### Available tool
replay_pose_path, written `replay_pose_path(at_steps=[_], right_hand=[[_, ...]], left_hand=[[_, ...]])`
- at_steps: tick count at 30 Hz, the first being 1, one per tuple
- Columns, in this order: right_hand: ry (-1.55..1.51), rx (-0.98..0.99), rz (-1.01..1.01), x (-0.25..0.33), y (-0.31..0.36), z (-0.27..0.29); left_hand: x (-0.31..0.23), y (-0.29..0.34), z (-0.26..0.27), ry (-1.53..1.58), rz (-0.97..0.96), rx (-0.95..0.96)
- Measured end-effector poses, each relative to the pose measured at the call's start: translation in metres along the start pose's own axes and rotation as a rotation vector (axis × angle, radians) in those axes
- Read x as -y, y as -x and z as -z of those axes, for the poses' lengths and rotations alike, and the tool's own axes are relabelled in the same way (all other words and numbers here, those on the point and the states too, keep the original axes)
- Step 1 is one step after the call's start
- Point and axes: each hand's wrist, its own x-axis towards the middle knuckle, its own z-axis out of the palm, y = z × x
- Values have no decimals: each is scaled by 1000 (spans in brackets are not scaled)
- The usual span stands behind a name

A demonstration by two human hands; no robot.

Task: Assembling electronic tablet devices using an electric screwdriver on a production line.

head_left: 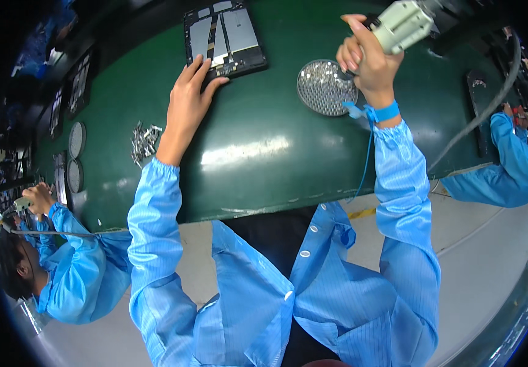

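Note:
An opened tablet (239, 40), its silver batteries and ribbon cables exposed, lies face down at the far middle of the bench. My left hand (189, 92) has its fingers stretched out and spread on the tablet's near edge, over a small circuit board. At upper right, my right hand (371, 67) is closed around a pale green electric screwdriver (401, 27), with the index finger extended along it. The screwdriver's tip cannot be made out. Below and left of that hand sits a round dish (322, 88) with a pitted, shiny surface, partly covered by the hand.
A pile of small metal parts (144, 144) lies on the green bench (245, 177) left of my left forearm. Blue wrist strap (386, 112) and its cord hang from my right wrist. A grey cable (484, 119) crosses the right side. Co-workers in blue sit on both sides.

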Motion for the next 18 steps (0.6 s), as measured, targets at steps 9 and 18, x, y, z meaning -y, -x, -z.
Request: replay_pose_path(at_steps=[9, 18], right_hand=[[14, -178, -19, 24, -3, 42], [61, 14, -116, 10, 18, 14]], left_hand=[[66, -89, -68, 30, -93, -146], [76, -93, -81, -54, -22, -147]])
